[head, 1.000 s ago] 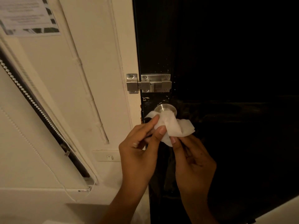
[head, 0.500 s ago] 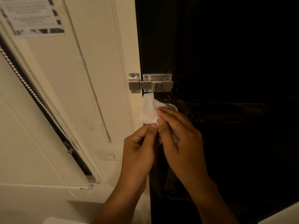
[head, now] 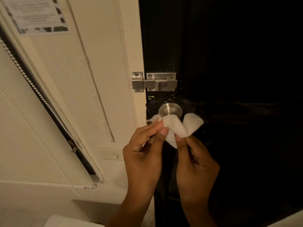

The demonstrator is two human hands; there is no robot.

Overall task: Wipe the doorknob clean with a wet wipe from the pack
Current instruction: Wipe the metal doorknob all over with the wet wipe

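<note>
A round steel doorknob [head: 170, 109] sits on the dark door [head: 229, 63], near its left edge. A crumpled white wet wipe [head: 180, 126] hangs just below the knob and drapes against its underside. My left hand [head: 144, 149] pinches the wipe's left part between thumb and fingers. My right hand [head: 195, 163] pinches the wipe's lower middle from below. The knob's top face is bare and in full view. The pack of wipes is not in view.
A steel slide bolt [head: 154, 81] spans the door and the cream frame [head: 131, 46] just above the knob. A light switch [head: 113, 155] sits on the wall to the left. A roller blind with its bead chain [head: 41, 95] runs diagonally at left. A paper notice [head: 36, 13] hangs at top left.
My right hand has come off the top of the knob and dropped below it. The wipe has moved from above the knob to under it, and the knob is uncovered.
</note>
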